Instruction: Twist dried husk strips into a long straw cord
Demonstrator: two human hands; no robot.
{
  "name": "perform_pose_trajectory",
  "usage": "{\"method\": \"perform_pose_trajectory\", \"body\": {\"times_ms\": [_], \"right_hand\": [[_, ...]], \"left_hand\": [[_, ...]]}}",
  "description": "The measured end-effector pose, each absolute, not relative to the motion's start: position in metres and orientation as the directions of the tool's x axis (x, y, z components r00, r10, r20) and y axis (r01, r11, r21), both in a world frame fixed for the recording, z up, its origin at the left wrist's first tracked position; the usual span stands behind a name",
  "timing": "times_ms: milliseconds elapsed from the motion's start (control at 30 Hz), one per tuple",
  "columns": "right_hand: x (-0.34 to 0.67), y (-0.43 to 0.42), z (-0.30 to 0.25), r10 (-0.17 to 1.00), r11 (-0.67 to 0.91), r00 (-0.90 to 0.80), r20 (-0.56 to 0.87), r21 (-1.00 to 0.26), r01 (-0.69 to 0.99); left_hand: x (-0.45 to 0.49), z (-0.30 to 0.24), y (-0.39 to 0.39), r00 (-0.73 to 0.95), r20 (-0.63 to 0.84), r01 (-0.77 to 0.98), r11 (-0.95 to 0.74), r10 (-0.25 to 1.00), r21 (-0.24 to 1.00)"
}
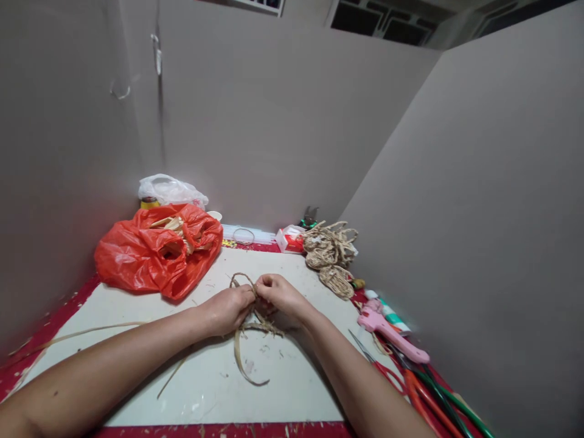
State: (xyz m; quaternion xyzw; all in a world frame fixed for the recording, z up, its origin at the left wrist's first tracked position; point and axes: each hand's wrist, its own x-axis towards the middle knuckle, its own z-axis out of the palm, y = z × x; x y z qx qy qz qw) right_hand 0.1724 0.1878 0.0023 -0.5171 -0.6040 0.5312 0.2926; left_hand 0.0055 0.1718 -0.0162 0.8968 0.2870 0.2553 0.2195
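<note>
Both hands meet over the middle of a white work sheet (182, 377). My left hand (230, 307) is closed round a twisted straw cord (240, 275), which loops up above the fingers. Opposite it, my right hand (280, 296) pinches the same cord, thumb and fingertips together. Below the hands the cord's frayed end (264, 328) lies over the sheet. A flat pale straw strip (241, 365) hangs and curves toward me. The exact grip points between the fingers are hidden.
Back left sits a red plastic bag (132, 261) holding straw. At right are woven straw pieces (328, 249), a pink glue gun (387, 331), red-handled scissors (381, 368) and orange-handled pliers (417, 395). Grey partitions (274, 121) enclose the table.
</note>
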Motion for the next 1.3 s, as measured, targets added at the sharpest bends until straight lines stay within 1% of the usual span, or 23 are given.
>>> {"method": "perform_pose_trajectory", "body": {"times_ms": [100,200,233,300,367,400,433,500,567,633,700,800,867,967,1067,1133,1233,1300], "right_hand": [[0.175,0.190,0.004,0.936,-0.136,-0.268,-0.229,-0.936,0.325],[0.177,0.197,0.004,0.940,-0.166,-0.232,-0.251,-0.928,0.333],[0.178,0.199,0.004,0.941,-0.175,-0.215,-0.260,-0.922,0.346],[0.182,0.203,0.003,0.942,-0.140,-0.220,-0.253,-0.893,0.428],[0.187,0.205,0.005,0.922,-0.120,-0.278,-0.270,-0.880,0.459],[0.189,0.205,0.006,0.905,-0.115,-0.320,-0.279,-0.887,0.447],[0.192,0.204,0.008,0.885,-0.115,-0.367,-0.287,-0.898,0.424],[0.197,0.201,0.011,0.852,-0.116,-0.441,-0.284,-0.922,0.370],[0.200,0.198,0.013,0.838,-0.116,-0.470,-0.278,-0.932,0.343],[0.200,0.197,0.014,0.835,-0.107,-0.480,-0.268,-0.935,0.338],[0.197,0.196,0.013,0.851,-0.103,-0.457,-0.257,-0.937,0.334],[0.192,0.196,0.011,0.900,-0.130,-0.362,-0.241,-0.944,0.304],[0.191,0.197,0.010,0.939,-0.127,-0.280,-0.202,-0.956,0.263],[0.192,0.200,0.010,0.982,-0.069,-0.161,-0.101,-0.979,0.193],[0.192,0.205,0.006,0.998,0.003,-0.069,-0.010,-0.983,0.185],[0.190,0.208,-0.001,1.000,0.015,-0.013,0.013,-0.982,0.191],[0.187,0.216,-0.012,0.998,-0.054,0.050,-0.047,-0.988,0.144],[0.187,0.225,-0.015,0.994,-0.096,0.066,-0.088,-0.989,0.117]], "left_hand": [[0.004,-0.011,0.172,0.689,0.292,0.482,-0.720,0.663,0.499],[0.002,-0.008,0.178,0.685,0.278,0.561,-0.731,0.674,0.389],[0.002,-0.008,0.181,0.689,0.302,0.563,-0.749,0.659,0.349],[0.001,-0.010,0.185,0.697,0.381,0.550,-0.794,0.608,0.261],[0.002,-0.011,0.187,0.715,0.437,0.518,-0.833,0.546,0.195],[0.002,-0.012,0.187,0.731,0.440,0.494,-0.849,0.522,0.187],[0.002,-0.012,0.186,0.747,0.429,0.470,-0.860,0.508,0.199],[0.002,-0.011,0.182,0.765,0.402,0.431,-0.864,0.502,0.259],[0.003,-0.008,0.178,0.758,0.398,0.417,-0.853,0.517,0.315],[0.004,-0.005,0.174,0.747,0.405,0.411,-0.845,0.527,0.341],[0.004,-0.001,0.173,0.753,0.397,0.400,-0.844,0.525,0.356],[0.004,0.001,0.173,0.736,0.393,0.394,-0.821,0.551,0.413],[0.004,0.000,0.174,0.710,0.390,0.384,-0.786,0.587,0.484],[0.006,-0.002,0.174,0.650,0.402,0.334,-0.717,0.645,0.611],[0.010,-0.005,0.172,0.566,0.391,0.279,-0.615,0.725,0.737],[0.013,-0.009,0.171,0.544,0.331,0.225,-0.514,0.771,0.827],[0.019,-0.018,0.171,0.528,0.178,0.143,-0.293,0.830,0.945],[0.023,-0.023,0.176,0.480,0.082,0.110,-0.152,0.874,0.982]]}}
